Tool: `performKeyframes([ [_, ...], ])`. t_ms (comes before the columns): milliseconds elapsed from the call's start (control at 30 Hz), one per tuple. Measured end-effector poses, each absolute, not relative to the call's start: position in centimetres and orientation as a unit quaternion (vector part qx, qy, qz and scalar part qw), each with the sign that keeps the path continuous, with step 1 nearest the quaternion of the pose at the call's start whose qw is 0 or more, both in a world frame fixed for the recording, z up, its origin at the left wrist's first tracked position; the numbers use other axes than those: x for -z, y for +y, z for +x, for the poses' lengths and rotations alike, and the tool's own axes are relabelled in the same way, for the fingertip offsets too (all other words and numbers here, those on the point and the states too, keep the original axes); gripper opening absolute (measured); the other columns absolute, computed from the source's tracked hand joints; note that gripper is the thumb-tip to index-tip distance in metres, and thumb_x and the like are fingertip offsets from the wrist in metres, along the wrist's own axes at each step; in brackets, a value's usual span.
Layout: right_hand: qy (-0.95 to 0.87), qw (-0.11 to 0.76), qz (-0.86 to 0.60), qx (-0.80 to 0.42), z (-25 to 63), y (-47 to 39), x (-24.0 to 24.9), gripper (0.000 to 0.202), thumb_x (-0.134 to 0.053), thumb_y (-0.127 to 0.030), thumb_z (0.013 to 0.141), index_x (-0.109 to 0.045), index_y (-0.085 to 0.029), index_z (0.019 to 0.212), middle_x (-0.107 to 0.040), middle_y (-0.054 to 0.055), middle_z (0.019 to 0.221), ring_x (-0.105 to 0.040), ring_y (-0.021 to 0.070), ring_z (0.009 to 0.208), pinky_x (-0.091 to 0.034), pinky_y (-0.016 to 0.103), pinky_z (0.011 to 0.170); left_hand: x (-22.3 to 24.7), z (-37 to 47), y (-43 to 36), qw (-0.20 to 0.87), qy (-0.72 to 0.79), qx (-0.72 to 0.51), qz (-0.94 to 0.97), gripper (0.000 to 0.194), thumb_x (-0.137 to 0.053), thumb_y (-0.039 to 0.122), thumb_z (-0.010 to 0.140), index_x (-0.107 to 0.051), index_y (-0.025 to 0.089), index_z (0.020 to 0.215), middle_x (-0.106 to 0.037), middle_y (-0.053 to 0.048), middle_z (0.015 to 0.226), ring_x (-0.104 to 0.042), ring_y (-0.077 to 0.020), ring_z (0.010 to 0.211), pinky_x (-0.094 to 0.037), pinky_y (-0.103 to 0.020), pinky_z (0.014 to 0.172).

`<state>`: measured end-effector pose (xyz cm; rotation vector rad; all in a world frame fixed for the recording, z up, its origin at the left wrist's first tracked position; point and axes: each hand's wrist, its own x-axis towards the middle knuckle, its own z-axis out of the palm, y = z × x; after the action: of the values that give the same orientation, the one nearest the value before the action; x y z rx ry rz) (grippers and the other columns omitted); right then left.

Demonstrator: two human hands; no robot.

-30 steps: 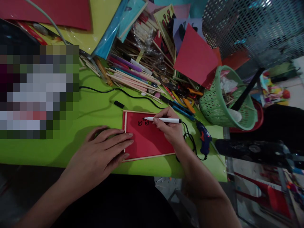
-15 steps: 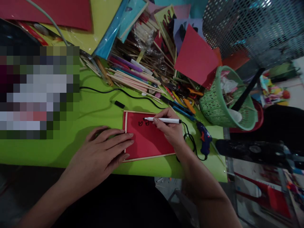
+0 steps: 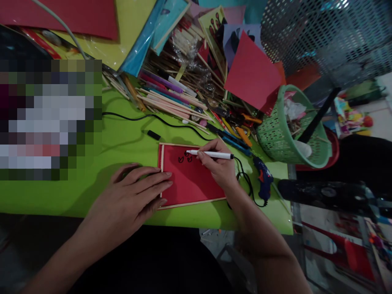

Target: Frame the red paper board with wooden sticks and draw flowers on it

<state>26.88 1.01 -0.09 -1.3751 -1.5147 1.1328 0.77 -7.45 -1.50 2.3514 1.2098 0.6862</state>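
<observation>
A red sheet of card (image 3: pixel 192 183) edged with thin wooden sticks lies on the green tabletop (image 3: pixel 128 130). My right hand (image 3: pixel 221 165) grips a white marker (image 3: pixel 211 154) in a writing hold, its tip on the card near the upper left. Small black leaf-like outlines (image 3: pixel 185 158) show at the tip. My left hand (image 3: pixel 139 185) lies flat with fingers stretched, fingertips over the card's left edge. A black marker cap (image 3: pixel 153 134) sits on the table above the card.
Right of the card lies a blue glue gun (image 3: pixel 263 179) with its cable. A green basket (image 3: pixel 275 126) stands behind it. Sticks and markers (image 3: pixel 174 102) are heaped at the back, near a loose red sheet (image 3: pixel 252 73). A blurred-out patch covers the left.
The top black outline on the card looks a little more complete, the marker tip staying beside it. My left hand has not moved.
</observation>
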Motion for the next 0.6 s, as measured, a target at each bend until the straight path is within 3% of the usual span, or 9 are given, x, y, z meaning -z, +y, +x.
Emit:
performKeyframes([
  [600, -0.599, 0.397, -0.539, -0.440, 27.03, 1.06, 0.02, 0.015, -0.074, -0.029, 0.083, -0.061, -0.023, 0.080, -0.063, -0.003, 0.071, -0.055, 0.0122, 0.061, -0.041, 0.027, 0.058, 1.50, 0.74, -7.42, 0.189, 0.423, -0.234, 0.855, 0.039, -0.056, 0.035, 0.103, -0.060, 0.033, 0.142, -0.071, 0.005, 0.139, -0.061, -0.0244, 0.126, -0.035, -0.049, 0.110],
])
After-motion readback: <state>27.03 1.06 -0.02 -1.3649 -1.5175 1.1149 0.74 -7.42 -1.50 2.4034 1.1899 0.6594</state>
